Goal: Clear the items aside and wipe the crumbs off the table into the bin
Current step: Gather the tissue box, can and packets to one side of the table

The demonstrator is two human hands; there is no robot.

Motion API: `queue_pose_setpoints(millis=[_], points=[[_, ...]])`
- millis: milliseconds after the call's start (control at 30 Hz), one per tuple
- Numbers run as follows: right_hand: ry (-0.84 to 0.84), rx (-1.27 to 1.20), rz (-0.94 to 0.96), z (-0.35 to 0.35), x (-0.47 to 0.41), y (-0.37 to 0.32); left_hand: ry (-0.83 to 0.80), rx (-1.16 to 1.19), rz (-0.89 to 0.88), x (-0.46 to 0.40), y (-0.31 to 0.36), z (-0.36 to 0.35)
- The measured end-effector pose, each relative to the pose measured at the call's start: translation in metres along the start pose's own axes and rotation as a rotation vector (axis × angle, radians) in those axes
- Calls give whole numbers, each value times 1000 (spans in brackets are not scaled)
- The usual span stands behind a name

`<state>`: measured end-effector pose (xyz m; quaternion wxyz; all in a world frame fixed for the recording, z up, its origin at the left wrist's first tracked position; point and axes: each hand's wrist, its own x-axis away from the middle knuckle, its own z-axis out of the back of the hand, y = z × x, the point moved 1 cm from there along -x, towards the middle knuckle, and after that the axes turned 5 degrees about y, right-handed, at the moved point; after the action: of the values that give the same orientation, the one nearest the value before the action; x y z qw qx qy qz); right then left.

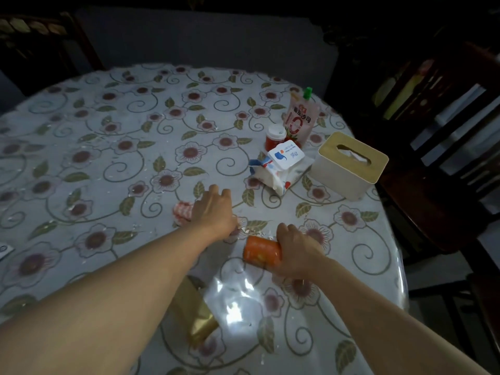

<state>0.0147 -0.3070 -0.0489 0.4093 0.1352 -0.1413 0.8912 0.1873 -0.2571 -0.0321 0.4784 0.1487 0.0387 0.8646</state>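
My left hand rests palm down on a small red-and-white patterned packet on the round floral table; only the packet's left end shows. My right hand is closed around an orange packet lying on its side near the table's front. Pale crumbs are scattered between the two hands. A gold packet lies under my left forearm, partly hidden.
At the right stand a white tissue box with a wooden lid, a wet-wipes pack, a small red jar with a white cap and a spouted sauce pouch. Dark wooden chairs surround the table.
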Motion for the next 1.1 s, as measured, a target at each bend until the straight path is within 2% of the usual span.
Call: queue_pose_setpoints(millis=[133, 233, 433, 567, 767, 1100], points=[[193, -110, -16, 35, -4, -6, 9, -18, 11, 0, -1, 6], [248, -91, -26, 57, -12, 0, 21, -13, 22, -2, 5, 11], [391, -113, -239, 83, -41, 45, 30, 23, 27, -17, 9, 20], [487, -174, -288, 91, -70, 68, 18, 7, 70, -26, 6, 18], [446, -207, -233, 86, -96, 82, 5, -1, 118, -36, 3, 16], [435, -215, -149, 83, -85, 83, 24, 5, 119, -36, 8, 20]])
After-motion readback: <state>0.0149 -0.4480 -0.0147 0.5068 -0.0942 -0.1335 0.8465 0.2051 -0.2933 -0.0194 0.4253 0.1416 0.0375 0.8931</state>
